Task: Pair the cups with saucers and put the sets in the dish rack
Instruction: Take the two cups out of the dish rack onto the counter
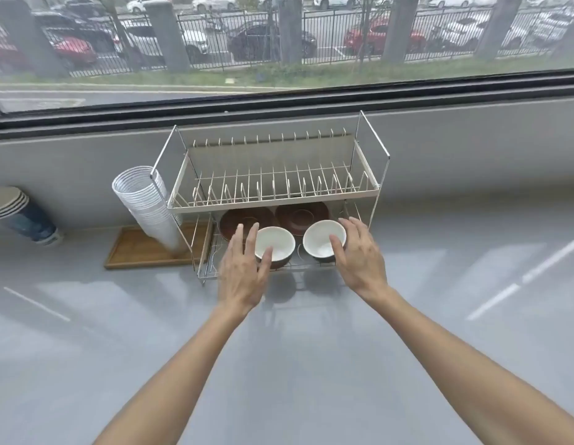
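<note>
A two-tier wire dish rack (272, 200) stands on the grey counter against the window ledge. On its lower shelf two cups, white inside and brown outside, sit side by side: the left cup (277, 240) and the right cup (321, 237). Behind them lie two brown saucers, the left saucer (237, 218) and the right saucer (303, 213). My left hand (243, 271) grips the left cup, thumb over its near rim. My right hand (359, 255) grips the right cup with the thumb inside its rim. The rack's upper tier is bare.
A tall stack of clear plastic cups (147, 203) leans on a wooden tray (137, 252) left of the rack. A stack of blue paper cups (22, 216) lies at the far left. The window runs behind the ledge.
</note>
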### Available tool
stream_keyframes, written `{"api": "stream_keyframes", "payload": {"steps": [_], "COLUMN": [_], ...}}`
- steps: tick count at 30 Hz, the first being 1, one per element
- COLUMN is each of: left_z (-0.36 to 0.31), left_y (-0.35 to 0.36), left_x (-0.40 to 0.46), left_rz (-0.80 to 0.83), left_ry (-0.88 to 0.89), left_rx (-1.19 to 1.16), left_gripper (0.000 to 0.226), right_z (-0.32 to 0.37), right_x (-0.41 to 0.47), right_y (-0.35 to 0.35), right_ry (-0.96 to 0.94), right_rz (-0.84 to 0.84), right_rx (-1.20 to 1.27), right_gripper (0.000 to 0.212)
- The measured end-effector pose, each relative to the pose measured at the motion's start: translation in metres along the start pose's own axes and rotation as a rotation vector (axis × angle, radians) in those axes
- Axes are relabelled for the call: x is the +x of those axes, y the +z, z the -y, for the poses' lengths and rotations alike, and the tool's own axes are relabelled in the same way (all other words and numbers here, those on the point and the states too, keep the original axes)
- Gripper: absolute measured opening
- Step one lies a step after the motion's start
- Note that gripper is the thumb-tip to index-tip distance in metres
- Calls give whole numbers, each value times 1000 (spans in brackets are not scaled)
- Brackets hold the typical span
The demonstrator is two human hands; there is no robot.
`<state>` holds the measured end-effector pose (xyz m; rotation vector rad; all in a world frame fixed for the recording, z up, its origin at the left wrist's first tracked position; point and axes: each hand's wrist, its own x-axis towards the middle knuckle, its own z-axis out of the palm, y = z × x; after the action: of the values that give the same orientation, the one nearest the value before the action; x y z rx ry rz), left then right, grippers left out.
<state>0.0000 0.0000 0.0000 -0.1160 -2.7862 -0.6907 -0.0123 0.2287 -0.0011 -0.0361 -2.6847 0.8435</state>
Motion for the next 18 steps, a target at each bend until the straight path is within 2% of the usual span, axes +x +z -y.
{"api": "stream_keyframes", "payload": {"steps": [4, 7, 10, 13, 18], "left_z": [-2, 2, 9, 11, 16], "left_y": [4, 14, 23, 26, 26], "left_x": [7, 15, 28, 37, 46], "left_rz": [84, 107, 170, 182, 267], "left_ry": [-231, -337, -546, -805, -899], "left_rx": [-134, -230, -495, -772, -868], "left_gripper": [59, 61, 64, 58, 45], "right_z": [-6, -10, -11, -12, -19], "right_x": [10, 20, 30, 39, 47], "right_y": [4, 10, 12, 13, 20], "right_ry": [155, 230, 314, 386, 513], "right_rz": [129, 237, 283, 335, 353], "right_rx": [-25, -33, -34, -81, 50], "right_gripper": [51, 57, 59, 55, 34]}}
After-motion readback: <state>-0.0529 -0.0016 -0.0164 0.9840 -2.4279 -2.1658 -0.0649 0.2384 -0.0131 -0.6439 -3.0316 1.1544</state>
